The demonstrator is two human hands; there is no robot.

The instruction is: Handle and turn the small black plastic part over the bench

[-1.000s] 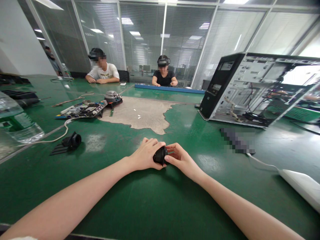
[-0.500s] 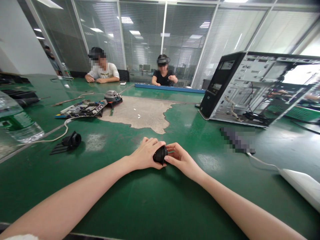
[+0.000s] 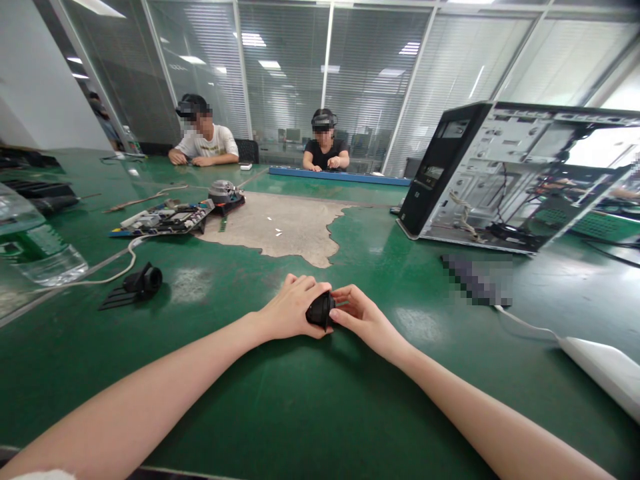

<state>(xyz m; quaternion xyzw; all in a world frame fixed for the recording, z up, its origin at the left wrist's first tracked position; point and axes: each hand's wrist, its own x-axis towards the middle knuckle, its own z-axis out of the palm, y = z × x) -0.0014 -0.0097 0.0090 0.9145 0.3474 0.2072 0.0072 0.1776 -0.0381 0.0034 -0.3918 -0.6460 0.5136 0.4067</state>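
Observation:
A small, rounded black plastic part (image 3: pixel 319 311) with a rim on its right side is held between my two hands, low over the green table (image 3: pixel 320 400). My left hand (image 3: pixel 293 307) wraps round its left side, fingers over the top and thumb beneath. From the right, my right hand (image 3: pixel 357 312) pinches the rimmed end between thumb and fingertips. The fingers hide much of the part, and its exact kind cannot be made out. Off to the left lies another black plastic piece (image 3: pixel 143 283) with a round collar and flat prongs.
A circuit board (image 3: pixel 167 219) and a metal-topped cooler (image 3: pixel 226 193) lie at left, near a water bottle (image 3: pixel 43 243) and a cable. An opened computer case (image 3: pixel 425 180) stands at right, with a white power bank (image 3: pixel 603 373) nearer. Two people sit across the table.
My hands and the black part stay almost exactly in place. Across the table, the person in black has lowered a raised hand toward the tabletop.

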